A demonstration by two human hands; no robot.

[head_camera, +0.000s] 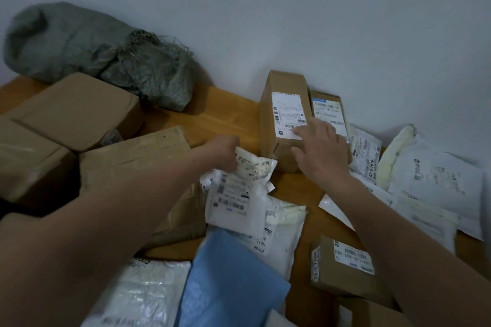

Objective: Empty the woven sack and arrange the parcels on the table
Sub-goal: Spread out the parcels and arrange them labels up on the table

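Observation:
The grey woven sack (79, 48) lies crumpled and flat at the back left of the wooden table (220, 111), against the wall. My left hand (223, 151) grips a small white mailer (255, 164) at the table's middle, above a pile of white poly parcels (239, 202). My right hand (321, 148) rests with spread fingers on a tall cardboard box with a white label (281, 114). A second, narrower labelled box (328, 109) stands right behind it.
Three large brown cartons (77, 109) crowd the left side. White mailers (430, 180) spread over the right. A blue bag (231, 281) and a clear-wrapped parcel (143, 292) lie near me, with a small labelled box (342, 268) at the lower right.

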